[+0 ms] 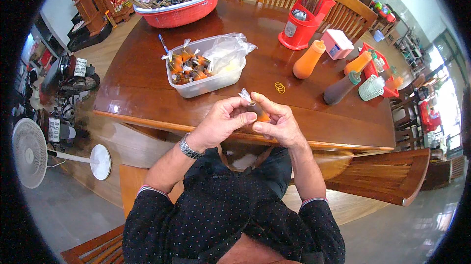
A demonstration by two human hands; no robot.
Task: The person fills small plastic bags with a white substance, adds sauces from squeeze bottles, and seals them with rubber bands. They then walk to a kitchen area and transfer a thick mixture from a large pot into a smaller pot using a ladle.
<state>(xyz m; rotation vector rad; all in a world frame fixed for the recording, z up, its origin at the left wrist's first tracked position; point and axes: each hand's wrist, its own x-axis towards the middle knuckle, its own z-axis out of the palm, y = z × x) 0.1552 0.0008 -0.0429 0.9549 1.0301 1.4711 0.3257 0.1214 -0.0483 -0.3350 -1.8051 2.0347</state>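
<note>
Between both hands, over the near edge of the wooden table (pixel 323 126), is a small clear plastic bag (pixel 262 116) of dark and orange sauce, its gathered top upward. My left hand (pixel 229 116) pinches it at the neck with thumb and fingers. On the other side, my right hand (pixel 276 117) grips the bag with its thumb and forefinger. Beyond them stands a translucent plastic tub (pixel 206 88). Several tied sauce bags (pixel 187 63) fill its left part, and a crumpled clear plastic bag (pixel 230 49) lies in its right part. Yellow rubber bands (pixel 280 87) lie right of the hands.
Orange (pixel 309 60) and dark (pixel 340 89) squeeze bottles stand to the right, near a red utensil holder (pixel 303 25), a pink box (pixel 337 44) and a pale green basket (pixel 371 89). A red basin (pixel 180 15) of chopsticks sits far left. A wooden chair (pixel 382 175) is at my right.
</note>
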